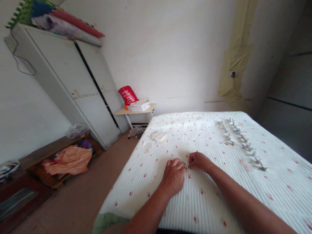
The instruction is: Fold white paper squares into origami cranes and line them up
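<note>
Over the middle of a white ribbed mattress [175, 204] with red specks, my two hands meet almost fingertip to fingertip. My left hand [174, 175] is palm down with bent fingers, pressed around something small and greyish that I cannot make out. Beside it, my right hand [198, 161] is closed in a pinch; what it grips, if anything, is hidden. To the right, rows of small grey, spiky-looking pieces [247, 146] lie on the mattress, too blurred to name. Left of my hands are a crumpled clear plastic wrapper [158, 136] and a pale printed slip [147, 145].
A small table [119, 112] by the far wall bears a red bag [128, 95] and a white box [140, 106]. A grey cabinet [60, 71] stands at left, with rolled mats [70, 29] on top. An orange plastic bag [69, 161] lies on a low wooden unit.
</note>
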Available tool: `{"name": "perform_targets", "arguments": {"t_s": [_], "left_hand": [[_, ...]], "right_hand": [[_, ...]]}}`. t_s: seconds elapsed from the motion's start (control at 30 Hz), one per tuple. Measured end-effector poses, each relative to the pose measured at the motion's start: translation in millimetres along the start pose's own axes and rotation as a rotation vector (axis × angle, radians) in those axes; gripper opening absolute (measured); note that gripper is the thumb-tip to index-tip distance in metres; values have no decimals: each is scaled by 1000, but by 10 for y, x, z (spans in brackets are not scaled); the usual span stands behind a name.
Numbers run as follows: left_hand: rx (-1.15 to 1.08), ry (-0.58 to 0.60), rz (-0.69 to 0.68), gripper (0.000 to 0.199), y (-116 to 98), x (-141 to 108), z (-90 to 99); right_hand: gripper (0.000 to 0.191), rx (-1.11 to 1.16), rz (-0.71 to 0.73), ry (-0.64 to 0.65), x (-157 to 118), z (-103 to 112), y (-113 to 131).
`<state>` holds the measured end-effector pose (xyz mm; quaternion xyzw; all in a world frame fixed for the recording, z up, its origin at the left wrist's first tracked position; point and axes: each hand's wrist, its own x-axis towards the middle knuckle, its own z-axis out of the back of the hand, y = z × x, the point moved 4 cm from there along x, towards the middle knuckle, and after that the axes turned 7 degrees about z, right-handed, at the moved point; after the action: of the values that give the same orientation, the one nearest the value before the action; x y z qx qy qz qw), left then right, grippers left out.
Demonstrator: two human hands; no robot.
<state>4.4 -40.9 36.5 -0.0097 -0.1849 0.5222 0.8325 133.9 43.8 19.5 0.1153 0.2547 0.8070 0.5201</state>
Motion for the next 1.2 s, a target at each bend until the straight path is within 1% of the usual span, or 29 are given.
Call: {"name": "perform_targets", "arguments": {"t_s": [0.17,0.43,0.6,0.77,0.83,0.9,0.97,1.03,1.13,1.2], "left_hand": [[-13,12,10,28,9,11,1],[-37,-2,3,28,16,11,5],[-55,5,7,30,9,11,13],[-141,-46,27,31,72,18,-10],[-208,-99,97,29,144,33,-21],[-255,-165,245,22,234,52,-28],[-256,-180,379,11,285,78,-43],[-222,-143,468,8,287,115,-64],[-147,-70,568,12,261,174,-88],[-99,-26,609,13,250,208,-103]], "right_hand": [[11,-31,-15,10,15,-9,7],[11,2,30,67,-7,56,19],[12,-65,-16,38,-4,34,39],[9,-106,-29,40,-5,23,82],[9,-117,-30,45,-6,27,96],[9,-126,-32,47,-5,30,104],[9,-135,-35,49,-2,29,107],[10,-144,-37,48,3,27,104],[10,-151,-36,41,5,26,98],[11,-150,-33,35,3,28,97]]}}
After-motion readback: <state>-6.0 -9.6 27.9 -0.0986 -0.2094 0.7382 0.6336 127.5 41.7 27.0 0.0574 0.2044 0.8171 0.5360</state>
